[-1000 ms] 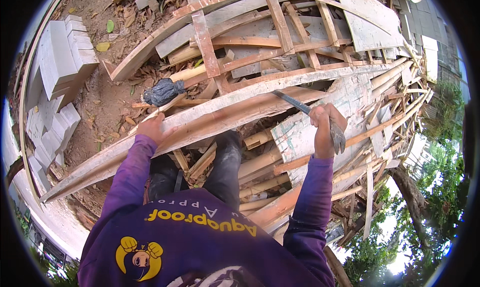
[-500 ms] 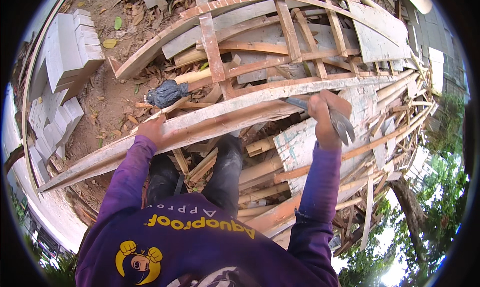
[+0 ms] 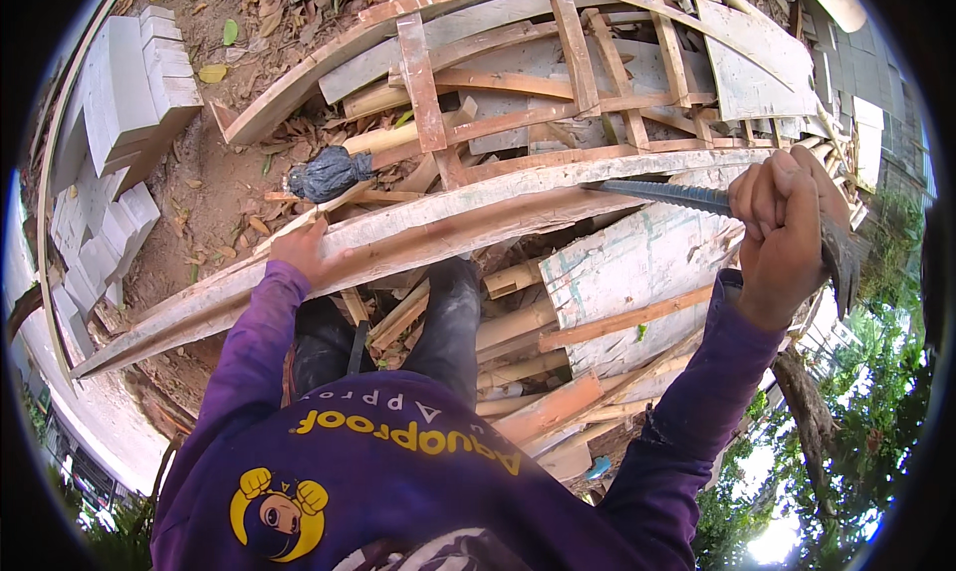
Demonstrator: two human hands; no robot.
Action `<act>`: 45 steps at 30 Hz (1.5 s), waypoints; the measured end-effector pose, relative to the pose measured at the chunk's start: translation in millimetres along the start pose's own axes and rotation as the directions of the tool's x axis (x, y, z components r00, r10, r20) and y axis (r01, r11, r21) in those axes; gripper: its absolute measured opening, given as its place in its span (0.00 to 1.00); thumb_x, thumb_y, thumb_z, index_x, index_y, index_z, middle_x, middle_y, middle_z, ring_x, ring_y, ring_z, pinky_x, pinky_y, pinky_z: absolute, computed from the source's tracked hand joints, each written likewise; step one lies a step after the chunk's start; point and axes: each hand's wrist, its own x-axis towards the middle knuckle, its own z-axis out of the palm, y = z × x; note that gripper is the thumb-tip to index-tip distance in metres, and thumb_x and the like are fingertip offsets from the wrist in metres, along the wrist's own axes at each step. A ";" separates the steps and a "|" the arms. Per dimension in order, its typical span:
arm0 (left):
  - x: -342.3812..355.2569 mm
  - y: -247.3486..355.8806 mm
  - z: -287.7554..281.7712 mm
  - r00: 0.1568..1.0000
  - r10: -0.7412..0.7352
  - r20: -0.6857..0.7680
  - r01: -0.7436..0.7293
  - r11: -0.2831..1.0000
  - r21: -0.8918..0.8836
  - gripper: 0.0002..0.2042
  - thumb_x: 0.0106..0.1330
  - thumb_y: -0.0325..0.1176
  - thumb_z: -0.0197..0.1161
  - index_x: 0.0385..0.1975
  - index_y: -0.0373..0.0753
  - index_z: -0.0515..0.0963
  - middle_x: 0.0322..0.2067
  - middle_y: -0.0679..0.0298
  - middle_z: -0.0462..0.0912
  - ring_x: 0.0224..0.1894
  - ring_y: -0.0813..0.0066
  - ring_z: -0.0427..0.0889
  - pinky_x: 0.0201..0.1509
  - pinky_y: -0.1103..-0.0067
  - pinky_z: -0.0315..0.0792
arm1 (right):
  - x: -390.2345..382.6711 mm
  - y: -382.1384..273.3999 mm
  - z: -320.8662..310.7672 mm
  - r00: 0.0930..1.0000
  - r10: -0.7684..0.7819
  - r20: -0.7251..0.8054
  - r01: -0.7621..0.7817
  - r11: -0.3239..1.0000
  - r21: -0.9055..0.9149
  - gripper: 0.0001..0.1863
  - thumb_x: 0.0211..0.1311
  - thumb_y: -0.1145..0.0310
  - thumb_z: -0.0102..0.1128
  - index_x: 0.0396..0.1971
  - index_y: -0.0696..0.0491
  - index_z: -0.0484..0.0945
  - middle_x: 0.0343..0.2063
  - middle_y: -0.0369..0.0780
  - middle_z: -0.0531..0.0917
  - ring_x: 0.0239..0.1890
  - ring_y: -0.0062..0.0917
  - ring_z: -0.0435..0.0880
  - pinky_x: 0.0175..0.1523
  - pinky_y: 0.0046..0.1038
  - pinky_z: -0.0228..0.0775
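Note:
A long timber beam, pale along its upper face and brown beneath, runs across in front of my legs. My left hand grips it left of the middle, fingers over its far edge. In my right hand is a ribbed steel pry bar, held closed in my fist. Its thin tip meets the beam right of the middle; I cannot tell how deep it sits. A dark forked claw shows past the heel of that hand.
Beyond the beam lies a wooden frame of crossed slats. A dark plastic bundle rests on the dirt beside it. Grey blocks are stacked at left. A paint-marked white board and loose lumber lie to the right of my legs.
My right hand has swung outward to the right and slightly up with the pry bar, exposing more of its shaft. My left hand stays on the beam.

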 end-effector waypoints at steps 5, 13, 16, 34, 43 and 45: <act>8.3 6.0 -11.9 0.987 0.000 0.158 0.002 1.000 -0.016 0.42 0.64 0.73 0.56 0.60 0.37 0.75 0.44 0.47 0.87 0.47 0.49 0.88 0.51 0.60 0.80 | -20.1 144.6 -43.5 0.971 0.016 -0.237 -0.038 0.996 -0.087 0.17 0.68 0.74 0.53 0.16 0.53 0.65 0.14 0.33 0.66 0.19 0.16 0.63 0.26 0.23 0.57; 10.7 3.4 -10.4 0.990 -0.038 0.139 0.036 0.999 0.016 0.39 0.64 0.72 0.57 0.60 0.41 0.75 0.43 0.48 0.88 0.46 0.48 0.88 0.51 0.58 0.80 | -66.9 164.3 -63.0 0.967 0.135 -0.218 -0.125 0.990 0.059 0.19 0.69 0.76 0.55 0.16 0.53 0.64 0.17 0.34 0.69 0.24 0.19 0.68 0.32 0.24 0.62; 14.0 -14.3 7.5 0.999 0.035 0.008 -0.035 0.999 -0.001 0.40 0.64 0.73 0.56 0.60 0.41 0.76 0.42 0.49 0.88 0.45 0.47 0.88 0.50 0.58 0.80 | -85.8 158.5 -69.6 0.946 0.174 -0.272 -0.196 0.979 -0.054 0.14 0.64 0.71 0.59 0.18 0.57 0.72 0.18 0.35 0.72 0.24 0.19 0.69 0.32 0.25 0.62; -10.0 10.5 1.9 1.000 0.027 -0.015 -0.028 0.998 -0.052 0.38 0.62 0.70 0.62 0.57 0.39 0.76 0.41 0.46 0.88 0.46 0.47 0.87 0.52 0.58 0.79 | -95.5 167.7 -38.8 0.944 0.095 -0.317 -0.094 0.995 0.017 0.17 0.66 0.77 0.51 0.17 0.52 0.60 0.17 0.32 0.64 0.23 0.18 0.65 0.33 0.24 0.62; -13.1 -7.1 9.1 0.968 0.193 0.162 -0.174 0.977 -0.127 0.38 0.57 0.66 0.70 0.59 0.43 0.77 0.47 0.51 0.88 0.50 0.51 0.87 0.55 0.61 0.79 | -153.6 145.6 -16.9 0.920 0.095 -0.381 -0.169 0.972 -0.165 0.17 0.64 0.75 0.55 0.15 0.55 0.65 0.16 0.34 0.68 0.23 0.19 0.67 0.33 0.26 0.62; -15.8 -3.9 13.0 0.974 0.170 0.151 -0.153 0.981 -0.115 0.36 0.58 0.64 0.70 0.58 0.44 0.78 0.48 0.51 0.87 0.51 0.51 0.87 0.57 0.61 0.78 | -163.5 131.4 11.4 0.969 0.004 -0.248 -0.112 0.899 -0.423 0.14 0.63 0.75 0.56 0.17 0.59 0.71 0.17 0.34 0.72 0.24 0.16 0.68 0.31 0.24 0.61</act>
